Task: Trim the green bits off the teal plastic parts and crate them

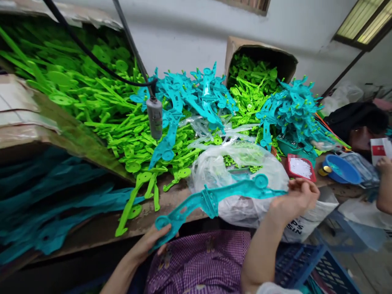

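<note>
A long teal plastic part (211, 199) with round ends stretches across in front of me. My left hand (152, 241) grips its lower left end, fingers curled round it. My right hand (298, 197) pinches its upper right end, fingers closed on it. Behind the part lies a clear plastic bag (241, 175) holding small green pieces.
Heaps of green plastic parts (101, 102) and teal parts (196, 96) cover the wooden bench (167, 200). A cardboard box (260, 51) spills green parts. A grey tool (154, 116) hangs on a cable. Another person's hand (384, 165) is at the right, near a blue bowl (341, 168). A blue crate (309, 267) sits below.
</note>
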Tool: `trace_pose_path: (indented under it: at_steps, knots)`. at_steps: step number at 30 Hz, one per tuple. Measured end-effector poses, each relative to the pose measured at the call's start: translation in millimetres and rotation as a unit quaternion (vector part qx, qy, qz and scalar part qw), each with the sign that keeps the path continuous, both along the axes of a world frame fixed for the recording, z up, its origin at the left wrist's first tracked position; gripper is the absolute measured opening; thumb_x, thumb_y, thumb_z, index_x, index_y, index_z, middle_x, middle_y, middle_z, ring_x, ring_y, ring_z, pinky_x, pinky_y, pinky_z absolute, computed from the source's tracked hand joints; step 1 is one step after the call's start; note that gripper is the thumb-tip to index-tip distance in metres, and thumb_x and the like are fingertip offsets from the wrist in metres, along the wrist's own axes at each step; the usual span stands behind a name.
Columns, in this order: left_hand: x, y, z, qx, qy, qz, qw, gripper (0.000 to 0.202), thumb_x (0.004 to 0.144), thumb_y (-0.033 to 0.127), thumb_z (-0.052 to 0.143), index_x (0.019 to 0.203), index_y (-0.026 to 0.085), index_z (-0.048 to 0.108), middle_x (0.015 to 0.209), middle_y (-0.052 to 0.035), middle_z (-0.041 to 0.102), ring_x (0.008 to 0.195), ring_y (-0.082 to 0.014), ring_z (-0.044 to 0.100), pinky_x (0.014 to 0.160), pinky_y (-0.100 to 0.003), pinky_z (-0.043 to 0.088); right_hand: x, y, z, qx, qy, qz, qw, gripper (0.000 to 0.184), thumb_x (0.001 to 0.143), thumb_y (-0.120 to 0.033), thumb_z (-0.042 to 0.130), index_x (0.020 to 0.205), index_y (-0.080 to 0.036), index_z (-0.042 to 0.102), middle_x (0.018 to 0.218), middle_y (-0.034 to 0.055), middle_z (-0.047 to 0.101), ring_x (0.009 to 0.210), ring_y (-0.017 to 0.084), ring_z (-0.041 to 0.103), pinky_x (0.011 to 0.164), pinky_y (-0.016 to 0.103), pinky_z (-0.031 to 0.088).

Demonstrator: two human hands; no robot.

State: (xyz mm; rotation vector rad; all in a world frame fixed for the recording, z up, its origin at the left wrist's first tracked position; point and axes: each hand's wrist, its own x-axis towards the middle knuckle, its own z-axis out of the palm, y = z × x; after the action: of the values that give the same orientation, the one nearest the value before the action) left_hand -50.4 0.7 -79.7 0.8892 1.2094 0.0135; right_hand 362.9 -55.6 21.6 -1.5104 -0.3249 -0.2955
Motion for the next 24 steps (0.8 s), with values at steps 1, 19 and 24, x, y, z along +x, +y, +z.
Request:
trace_pose_path:
  at_steps: [1, 19, 24]
  knots:
    - [-2.6, 3.6, -3.3, 0.019, -0.013, 0.007, 1.0, 0.054, 0.067, 0.075, 0.064, 0.07, 0.021, 0.062, 0.061, -0.0018, 0.063, 0.035, -0.0097, 0.039, 0.043, -0.026, 0.028, -6.5, 4.9, 2.4, -0.011, 0.0, 0.024, 1.0, 0.029, 0.095, -0.043, 0.04, 0.113, -0.024, 0.052, 0.097, 0.005, 0.055, 0.084, 0.02, 0.058, 0.077, 0.034, 0.048]
    - [43.0, 44.0, -18.2, 0.027, -0.088, -0.001, 0.996, 0.056, 0.078, 0.053, 0.074, 0.122, 0.021, 0.064, 0.113, -0.0062, 0.07, 0.095, -0.0217, 0.065, 0.084, -0.03, 0.05, -0.1, 93.3, -124.1, -0.661, -0.161, 0.34, 0.649, 0.033, 0.101, -0.033, 0.041, 0.119, -0.023, 0.066, 0.118, 0.0096, 0.063, 0.104, 0.022, 0.062, 0.088, 0.031, 0.044]
    - [35.1, 47.7, -27.6, -0.028, -0.144, 0.012, 0.989, 0.062, 0.08, 0.04, 0.076, 0.136, 0.022, 0.056, 0.12, -0.0069, 0.068, 0.1, -0.0209, 0.066, 0.088, -0.03, 0.051, -1.2, 92.7, -124.5, -0.659, -0.198, 0.382, 0.617, 0.029, 0.101, -0.031, 0.043, 0.117, -0.023, 0.066, 0.12, 0.0094, 0.06, 0.104, 0.022, 0.06, 0.09, 0.031, 0.042]
